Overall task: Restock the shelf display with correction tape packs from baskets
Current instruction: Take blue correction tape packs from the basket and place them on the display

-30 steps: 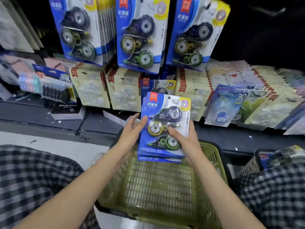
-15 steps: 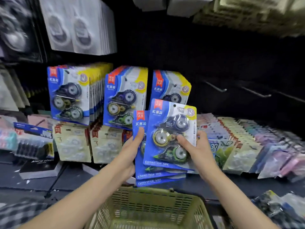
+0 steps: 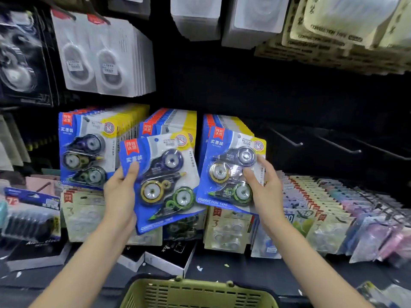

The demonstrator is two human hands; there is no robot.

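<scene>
My left hand grips a blue correction tape pack by its left edge, thumb on the front, tilted in front of the middle hanging row. My right hand holds a second blue pack by its right side, fingers on the blister, up against the right hanging row. A third full row of the same packs hangs at the left. The green basket sits low at the bottom centre, below my arms.
Bare metal pegs stick out to the right of the blue rows. Beige and pastel packs stand in rows on the lower shelf. White and beige packs hang above. Black boxes lie on the shelf ledge.
The stack held together by both hands has split: my left hand carries one pack leftward to the middle row, my right hand carries another up to the right row. The view tilted upward.
</scene>
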